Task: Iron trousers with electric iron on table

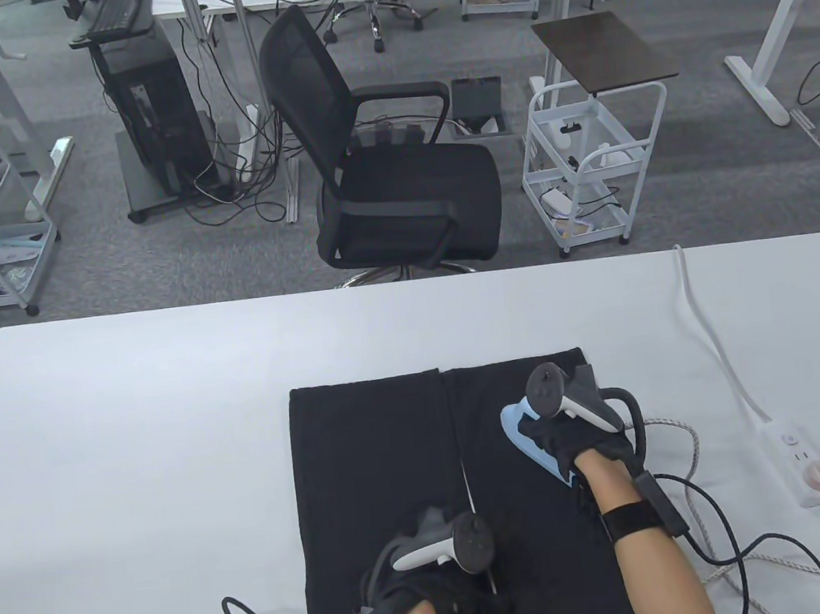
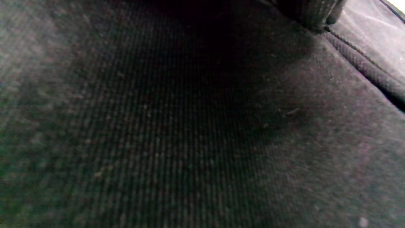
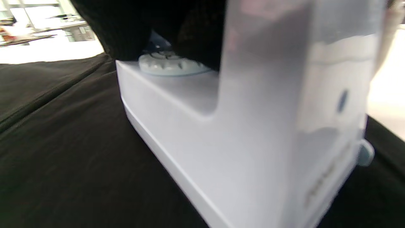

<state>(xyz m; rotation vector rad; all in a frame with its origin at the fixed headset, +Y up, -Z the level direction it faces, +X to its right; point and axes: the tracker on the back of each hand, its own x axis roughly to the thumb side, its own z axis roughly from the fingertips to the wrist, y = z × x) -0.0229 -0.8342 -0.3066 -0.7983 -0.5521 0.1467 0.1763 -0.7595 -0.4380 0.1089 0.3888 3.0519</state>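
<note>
A: Reading any brand or label?

B: Not legibly. Seeing only a smear of grey print low on the rear side of the iron (image 3: 253,133) in the right wrist view, too blurred to make out. Also spotting a ribbed dial (image 3: 171,65) on top with tick marks, no readable figures.

A: Lying where, the trousers?

B: Spread flat on the white table (image 1: 137,441), black trousers (image 1: 377,473) with both legs side by side, hems pointing to the far edge, a thin strip of table showing between them.

A: And the iron?

B: Sitting soleplate down on the right-hand leg, pale blue nose pointing up and to the left in the table view (image 1: 524,431).

A: Right hand?

B: Gripping the iron's handle, right hand (image 1: 581,443) curled over the top, forearm running in from the bottom edge at a slant.

A: Left hand?

B: Resting on the trousers near the bottom edge, left hand (image 1: 443,599) lying palm down across the gap between the legs. Unable to tell how the fingers are lying, black glove blending into black cloth. Left wrist view filled with ribbed fabric (image 2: 190,126).

A: Anything else on the table?

B: Trailing off to the right, a braided cord (image 1: 691,437) toward a white power strip (image 1: 797,459)
</note>
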